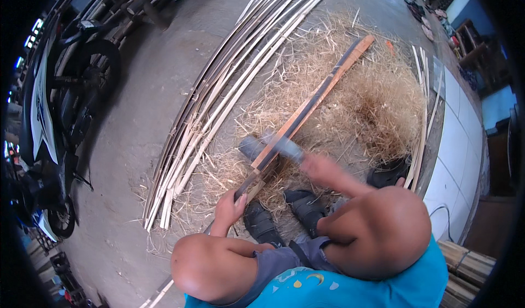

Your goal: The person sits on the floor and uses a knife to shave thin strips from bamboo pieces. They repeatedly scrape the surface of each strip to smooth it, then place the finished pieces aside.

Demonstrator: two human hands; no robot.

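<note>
A long split bamboo strip (pixel 320 92), dark on one side and orange-tan on the other, runs from my lap up toward the far right. My left hand (pixel 229 207) is shut on its near end. My right hand (pixel 320 168) is blurred by motion, just right of the strip, and appears to grip a grey tool or blade (pixel 273 146) that lies across the strip; the grip is hard to make out. Beneath the strip lies a heap of pale bamboo shavings (pixel 372 105). My sandalled feet (pixel 262 223) rest under the strip.
A bundle of long thin bamboo slats (pixel 229 89) lies on the concrete floor to the left. A motorbike (pixel 49 116) stands at the far left. More slats (pixel 424 116) lie along a white tiled ledge (pixel 456 144) on the right. Stacked wood (pixel 465 264) sits at lower right.
</note>
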